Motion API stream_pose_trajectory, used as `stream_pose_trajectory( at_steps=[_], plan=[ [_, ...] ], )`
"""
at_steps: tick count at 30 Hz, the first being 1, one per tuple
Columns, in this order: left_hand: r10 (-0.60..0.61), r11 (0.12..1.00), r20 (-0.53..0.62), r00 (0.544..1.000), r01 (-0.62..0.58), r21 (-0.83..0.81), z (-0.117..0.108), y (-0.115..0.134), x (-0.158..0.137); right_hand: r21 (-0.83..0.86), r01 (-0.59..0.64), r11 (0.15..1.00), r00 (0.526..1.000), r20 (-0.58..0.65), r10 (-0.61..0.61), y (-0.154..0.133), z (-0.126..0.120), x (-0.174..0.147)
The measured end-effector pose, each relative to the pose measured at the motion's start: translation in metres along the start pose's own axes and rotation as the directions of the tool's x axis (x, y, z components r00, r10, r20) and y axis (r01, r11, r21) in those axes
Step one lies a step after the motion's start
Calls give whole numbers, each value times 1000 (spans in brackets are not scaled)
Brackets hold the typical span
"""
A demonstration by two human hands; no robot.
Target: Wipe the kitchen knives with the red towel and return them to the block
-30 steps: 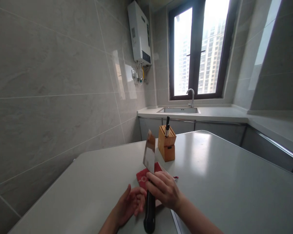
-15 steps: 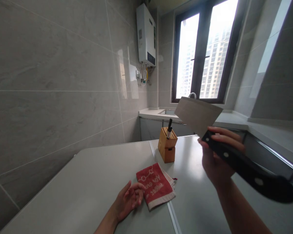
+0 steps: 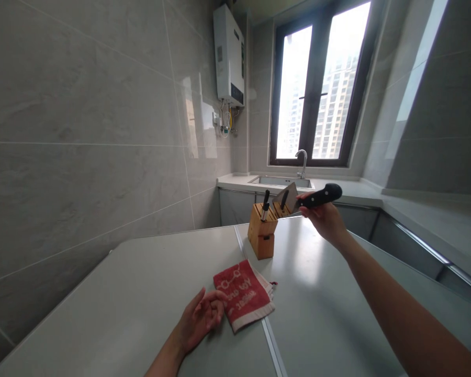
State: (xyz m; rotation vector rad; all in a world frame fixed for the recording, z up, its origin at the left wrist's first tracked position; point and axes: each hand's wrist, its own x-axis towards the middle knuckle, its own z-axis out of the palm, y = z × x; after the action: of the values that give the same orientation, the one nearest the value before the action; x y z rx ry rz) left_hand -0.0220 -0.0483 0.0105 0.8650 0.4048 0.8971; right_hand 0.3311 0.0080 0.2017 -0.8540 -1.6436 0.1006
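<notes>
My right hand [image 3: 322,219] grips a cleaver by its black riveted handle [image 3: 321,196]. Its broad steel blade [image 3: 292,191] points left, beside the upper right of a wooden knife block [image 3: 261,236], and mirrors the block. Two or so dark-handled pieces, one of them a knife [image 3: 266,199], stand in the block's slots. Palm turned up, my left hand [image 3: 201,319] rests on the white table with loosely curled fingers and nothing in them. Its fingertips lie at the left edge of a folded red towel [image 3: 243,296] with pale lettering and a white border.
A metal strip [image 3: 270,335] runs along a seam in the white table [image 3: 149,293]. Behind stand a counter with a sink [image 3: 282,181] and a faucet [image 3: 303,159]. A water heater [image 3: 228,57] hangs on the tiled wall near the window [image 3: 317,89].
My right hand has carried the cleaver forward and left to the knife block, turning its handle up and away from me. My left hand stays by the towel. The view has shifted slightly right.
</notes>
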Motion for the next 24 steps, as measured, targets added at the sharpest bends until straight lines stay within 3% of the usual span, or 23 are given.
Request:
stream_pose_trajectory(
  at_steps=[11,20,24],
  plan=[
    [8,1000,-1,1000,-8,-9,0,-1,0,43,32,999,999,9,-32,-17,-1,2],
    [7,1000,-2,1000,-7,-13,1,0,-1,100,-125,987,984,140,110,8,12,14],
    [4,1000,-24,1000,-5,-30,4,2,-1,119,-119,986,991,83,109,17,18,35]
  ],
)
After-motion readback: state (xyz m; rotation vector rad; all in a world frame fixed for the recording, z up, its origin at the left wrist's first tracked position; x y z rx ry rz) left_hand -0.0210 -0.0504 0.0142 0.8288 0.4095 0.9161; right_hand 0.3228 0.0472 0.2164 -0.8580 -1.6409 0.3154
